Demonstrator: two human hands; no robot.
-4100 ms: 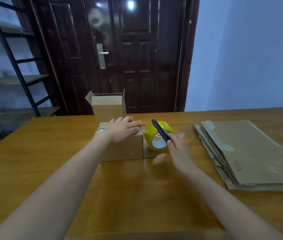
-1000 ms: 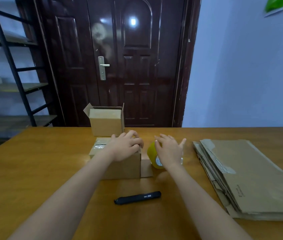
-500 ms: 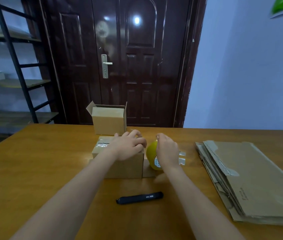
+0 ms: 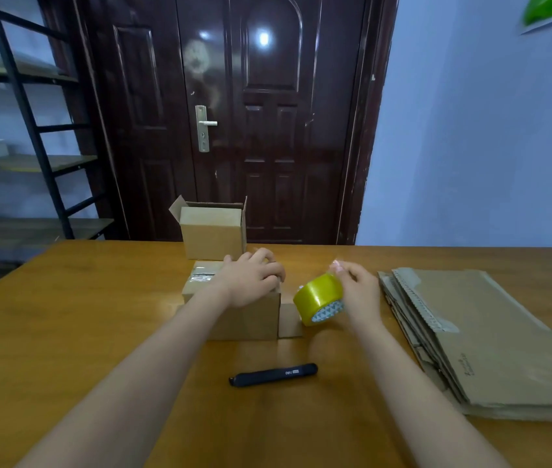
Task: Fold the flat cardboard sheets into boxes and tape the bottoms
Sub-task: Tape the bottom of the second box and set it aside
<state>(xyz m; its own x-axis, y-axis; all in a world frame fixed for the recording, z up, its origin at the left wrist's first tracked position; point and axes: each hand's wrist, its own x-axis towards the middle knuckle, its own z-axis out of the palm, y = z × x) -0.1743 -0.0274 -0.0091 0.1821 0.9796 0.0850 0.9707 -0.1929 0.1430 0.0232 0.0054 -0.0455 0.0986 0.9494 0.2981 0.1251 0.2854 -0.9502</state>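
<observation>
A small cardboard box [image 4: 244, 319] lies bottom up in the middle of the wooden table [image 4: 65, 332], with clear tape across its top at the left. My left hand [image 4: 250, 280] presses down on the box's top right edge. My right hand [image 4: 359, 292] holds a yellow tape roll [image 4: 318, 298] just right of the box, lifted and tilted, fingertips pinching at its top. A loose flap [image 4: 289, 320] sticks out at the box's right side. A stack of flat cardboard sheets [image 4: 490, 336] lies at the right.
A finished open-topped box [image 4: 212, 231] stands behind, near the table's far edge. A black utility knife [image 4: 272, 374] lies on the table in front of the box. A dark door and a metal shelf rack stand beyond the table.
My right hand has put the knife down on the table, taken the tape roll and moved it right, away from the box. My left hand has stayed on the box.
</observation>
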